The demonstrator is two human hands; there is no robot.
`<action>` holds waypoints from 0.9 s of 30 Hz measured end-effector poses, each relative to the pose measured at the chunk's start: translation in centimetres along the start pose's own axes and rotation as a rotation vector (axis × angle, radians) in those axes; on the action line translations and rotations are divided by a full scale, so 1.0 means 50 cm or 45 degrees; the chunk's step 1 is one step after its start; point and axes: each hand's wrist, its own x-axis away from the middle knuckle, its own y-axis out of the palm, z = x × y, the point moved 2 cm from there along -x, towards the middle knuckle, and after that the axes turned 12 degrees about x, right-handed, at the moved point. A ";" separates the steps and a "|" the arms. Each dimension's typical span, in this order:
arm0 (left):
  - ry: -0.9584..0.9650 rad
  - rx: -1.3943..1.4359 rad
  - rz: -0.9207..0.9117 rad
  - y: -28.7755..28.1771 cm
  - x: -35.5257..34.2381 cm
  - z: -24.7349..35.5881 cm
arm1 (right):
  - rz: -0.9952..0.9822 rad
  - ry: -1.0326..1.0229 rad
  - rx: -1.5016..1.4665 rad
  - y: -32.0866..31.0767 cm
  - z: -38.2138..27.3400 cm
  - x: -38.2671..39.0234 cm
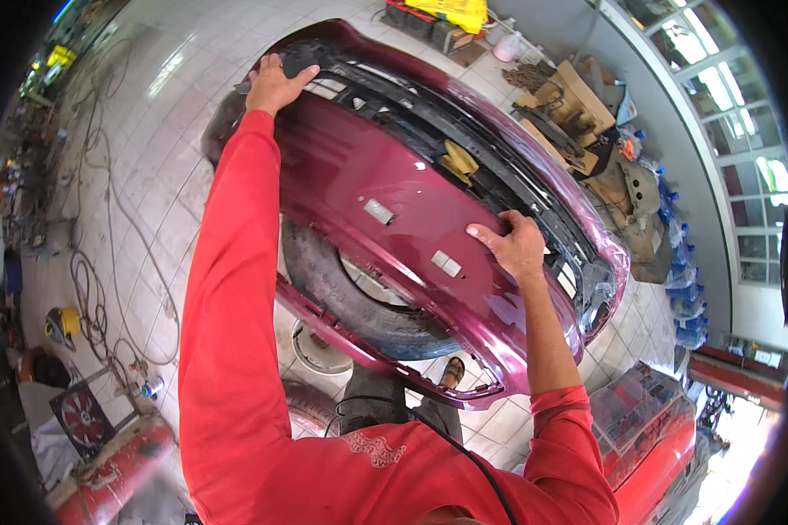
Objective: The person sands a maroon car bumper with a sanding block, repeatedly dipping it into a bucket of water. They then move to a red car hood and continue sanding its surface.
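Head view: both hands, left hand (273,85) and right hand (515,247), clasp the glossy maroon bumper (359,175); below it, a rubber tyre (341,293) is half hidden.

One dark red car bumper (368,192) is in view, with two hands on it, the left hand (274,85) at its far end and the right hand (517,247) on its upper edge, and two small pale rectangular tabs (378,211) show on its painted face along with one yellow rag (460,161) tucked in its black inner frame. One tyre (350,293) lies on the tiled floor beneath it, and one sandalled foot (452,373) shows below the bumper's lower edge. At the left there is one red fan (80,418) and one yellow-and-black object (63,325), perhaps a helmet, though the rim of the view is too bent to be sure.
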 end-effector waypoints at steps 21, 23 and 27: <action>-0.499 1.042 0.573 -0.342 0.150 -0.330 | 0.020 -0.278 -0.438 0.015 0.119 0.069; -0.577 1.705 0.824 -0.376 0.271 -0.472 | 0.054 -0.338 -0.566 0.015 0.120 0.079; -0.937 1.448 0.817 -0.318 0.441 -0.548 | 0.064 -0.335 -0.416 -0.012 0.124 0.121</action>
